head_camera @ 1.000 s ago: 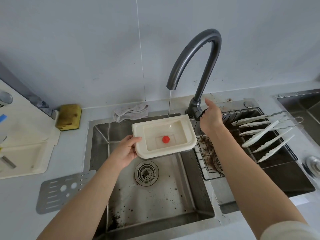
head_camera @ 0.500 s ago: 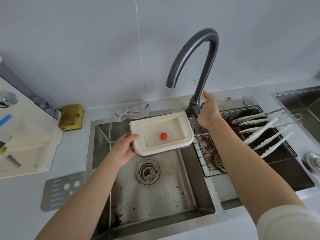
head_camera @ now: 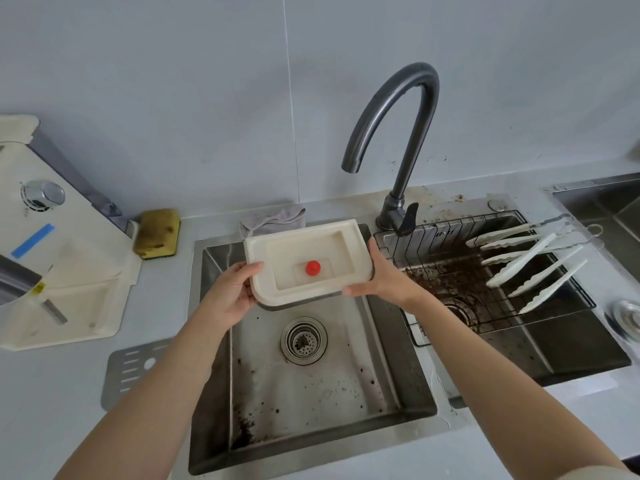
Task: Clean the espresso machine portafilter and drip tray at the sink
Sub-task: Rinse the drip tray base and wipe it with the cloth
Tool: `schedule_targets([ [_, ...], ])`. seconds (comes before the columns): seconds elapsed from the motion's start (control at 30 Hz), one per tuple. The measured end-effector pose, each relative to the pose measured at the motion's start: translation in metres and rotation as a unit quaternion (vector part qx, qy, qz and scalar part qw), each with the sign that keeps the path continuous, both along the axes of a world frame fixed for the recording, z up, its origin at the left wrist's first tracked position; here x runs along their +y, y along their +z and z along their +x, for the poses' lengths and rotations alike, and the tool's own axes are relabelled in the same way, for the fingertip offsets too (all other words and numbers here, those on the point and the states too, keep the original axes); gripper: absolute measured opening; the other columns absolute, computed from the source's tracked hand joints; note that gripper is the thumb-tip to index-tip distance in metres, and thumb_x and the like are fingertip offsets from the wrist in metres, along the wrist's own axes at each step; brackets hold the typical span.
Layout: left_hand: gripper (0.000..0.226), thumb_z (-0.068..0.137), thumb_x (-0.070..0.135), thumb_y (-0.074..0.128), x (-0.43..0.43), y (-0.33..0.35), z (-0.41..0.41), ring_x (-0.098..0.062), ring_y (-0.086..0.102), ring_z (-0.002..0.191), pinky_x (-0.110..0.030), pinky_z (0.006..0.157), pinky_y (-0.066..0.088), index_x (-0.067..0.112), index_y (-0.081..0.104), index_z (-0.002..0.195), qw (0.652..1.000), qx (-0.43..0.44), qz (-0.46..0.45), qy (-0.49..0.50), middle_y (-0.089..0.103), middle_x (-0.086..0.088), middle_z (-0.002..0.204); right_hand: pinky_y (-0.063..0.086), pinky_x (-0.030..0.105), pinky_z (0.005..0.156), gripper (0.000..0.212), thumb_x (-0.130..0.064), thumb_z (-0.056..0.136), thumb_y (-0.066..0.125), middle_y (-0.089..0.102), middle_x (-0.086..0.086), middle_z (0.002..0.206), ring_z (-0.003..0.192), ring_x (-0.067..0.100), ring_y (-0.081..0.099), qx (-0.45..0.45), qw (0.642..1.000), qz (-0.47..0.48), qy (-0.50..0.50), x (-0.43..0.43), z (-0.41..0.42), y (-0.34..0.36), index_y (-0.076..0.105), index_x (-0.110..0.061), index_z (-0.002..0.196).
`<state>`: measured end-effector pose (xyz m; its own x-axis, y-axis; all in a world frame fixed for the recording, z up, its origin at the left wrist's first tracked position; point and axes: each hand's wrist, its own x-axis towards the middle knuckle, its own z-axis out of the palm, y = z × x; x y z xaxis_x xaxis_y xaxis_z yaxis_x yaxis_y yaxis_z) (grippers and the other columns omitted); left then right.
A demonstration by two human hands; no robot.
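- Grounds [head_camera: 242, 431] spatter the nr end of the left sink basin [head_camera: 311, 393]. Perforated metal plate [head_camera: 135, 372] lies on the counter beside it, and the drain strainer [head_camera: 304, 340] is just beyond. Where's the drip tray?
- Drip tray [head_camera: 301, 235] is held roughly level over that basin, above & behind the strainer. Both hands are on it. Left hand [head_camera: 235, 292] pinches the rounded nr-left corner, thumb on the rim, fingers under. Right hand [head_camera: 384, 282] wraps the right end, thumb along the nr edge, fingers behind.
- How will it handle?
- Prob stiff plastic, light, approx no flex. Wet rim would be slippery, so the two-end hold w/ thumbs on top seems right. Can't tell how much water sits inside; any would slosh when tipped. Red float [head_camera: 313, 268] in the middle could drop out, so pour slowly toward the strainer.
- Farther back?
- Grey cloth [head_camera: 273, 218] lies at the sink edge behind the tray, w/ a sponge [head_camera: 157, 233] left of it. Espresso machine [head_camera: 52, 254] sits at far left. Faucet [head_camera: 414, 157] shows no stream. Wire rack [head_camera: 450, 244] w/ white tongs [head_camera: 530, 258] sits over the right basin. Portafilter isn't in view.
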<state>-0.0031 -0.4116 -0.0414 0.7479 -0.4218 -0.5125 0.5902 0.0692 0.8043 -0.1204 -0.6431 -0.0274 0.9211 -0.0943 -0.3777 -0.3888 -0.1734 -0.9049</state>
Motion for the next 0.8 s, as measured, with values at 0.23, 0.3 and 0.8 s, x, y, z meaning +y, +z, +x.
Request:
schedule_targets([
  [0.23,0.02,0.09,0.022,0.053,0.026,0.011,-0.001,-0.018,0.062,0.085,-0.027,0.068,0.055,0.008,0.059,0.102,1.0,0.004,-0.01,0.011,0.065,-0.005,0.093,0.046,0.005,0.071,0.079,0.001,0.067,0.078,0.048,0.0,0.118,0.1,0.0,0.05,-0.099,0.995,-0.023,-0.009,0.028,0.001,-0.001,0.031,-0.025,0.124],
  [0.3,0.019,0.089,0.024,0.052,0.031,0.014,-0.002,-0.017,0.062,0.082,-0.024,0.061,0.057,0.01,0.061,0.098,1.0,-0.002,-0.015,0.014,0.067,-0.004,0.086,0.045,0.006,0.07,0.075,-0.001,0.066,0.079,0.052,0.002,0.118,0.101,0.004,0.052,-0.101,0.994,-0.021,-0.022,0.033,0.001,-0.006,0.037,-0.022,0.125],
  [0.8,0.012,0.089,0.02,0.056,0.043,0.035,0.014,-0.012,0.07,0.063,-0.028,0.052,0.057,0.009,0.061,0.09,0.999,0.036,-0.015,0.025,0.072,-0.001,0.067,0.043,0.037,0.101,0.041,-0.013,0.08,0.068,0.061,0.011,0.121,0.111,0.025,0.056,0.022,0.993,0.112,-0.038,0.055,-0.001,-0.03,0.054,-0.015,0.119],
])
